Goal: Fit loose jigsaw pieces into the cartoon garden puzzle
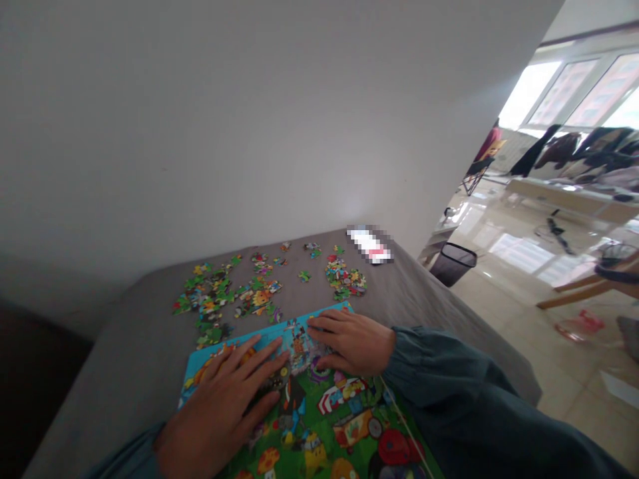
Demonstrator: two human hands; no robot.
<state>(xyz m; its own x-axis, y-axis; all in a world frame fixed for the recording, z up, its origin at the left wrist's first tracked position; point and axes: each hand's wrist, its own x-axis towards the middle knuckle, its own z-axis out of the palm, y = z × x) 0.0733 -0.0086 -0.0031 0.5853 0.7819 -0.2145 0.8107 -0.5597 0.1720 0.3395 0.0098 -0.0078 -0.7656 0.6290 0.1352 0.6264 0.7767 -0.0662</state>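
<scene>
A brightly coloured jigsaw puzzle (pixel 324 412) lies flat on a table draped in grey cloth (pixel 124 359), at the edge nearest the person. Its assembled picture shows green ground, cartoon vehicles, mushrooms and a blue strip along its far edge. The left hand (pixel 224 406) rests palm-down on the puzzle's left part, fingers spread and extended, grasping nothing. The right hand (pixel 349 340) lies on the puzzle's far blue strip, fingers curled loosely downward with the tips pressing the surface; whether a piece sits beneath them cannot be told. Both forearms wear dark teal sleeves (pixel 449 372). Beyond the puzzle, well apart from its far edge, loose pieces (pixel 234 296) lie scattered in clusters, mostly green and yellow. Further beyond these, a blurred white object (pixel 370 244) sits near the table's far right corner. To the right of the table, a dark bin (pixel 453 263) stands on the glossy floor.
</scene>
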